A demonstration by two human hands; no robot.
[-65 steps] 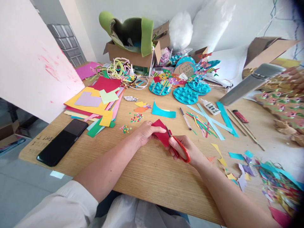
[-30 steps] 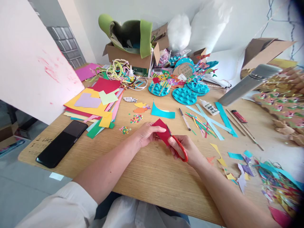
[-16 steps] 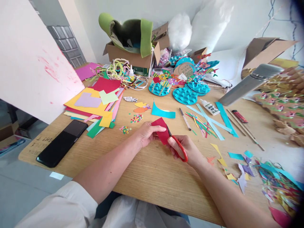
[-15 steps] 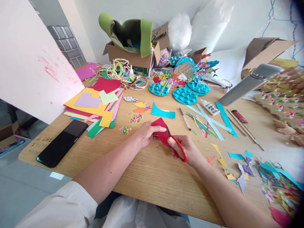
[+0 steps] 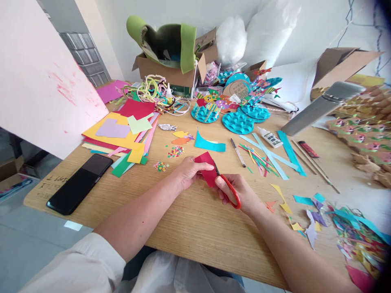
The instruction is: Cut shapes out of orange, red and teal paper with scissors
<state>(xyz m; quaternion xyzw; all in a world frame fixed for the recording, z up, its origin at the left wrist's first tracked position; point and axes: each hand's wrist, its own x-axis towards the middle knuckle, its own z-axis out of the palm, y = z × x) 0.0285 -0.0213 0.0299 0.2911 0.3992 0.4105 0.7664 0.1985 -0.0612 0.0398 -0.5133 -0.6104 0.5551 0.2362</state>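
Between thumb and fingers, my left hand point(image 5: 190, 173) pinches a small piece of red paper point(image 5: 207, 162) over the middle of the table. My right hand point(image 5: 233, 188) is closed around scissors with red handles point(image 5: 234, 195). Their dark blades lie along the right edge of the paper; part of them is hidden behind it. Just beyond my hands is a blue paper offcut with a curved edge point(image 5: 209, 143). Left of it lie small orange and yellow paper shapes point(image 5: 181, 140) and piles of tiny coloured paper bits point(image 5: 175, 152).
A black phone point(image 5: 80, 184) and stacked coloured paper point(image 5: 114, 134) lie left. To the right are a pen point(image 5: 238, 152), paper strips point(image 5: 258, 160), a glue bottle point(image 5: 270, 137), a grey cylinder point(image 5: 320, 110) and paper scraps point(image 5: 360, 232). Blue egg-tray crafts point(image 5: 240, 123) stand behind.
Almost nothing differs. Both hands, the red paper and the scissors stay in nearly the same place, with only a very slight shift of the paper.
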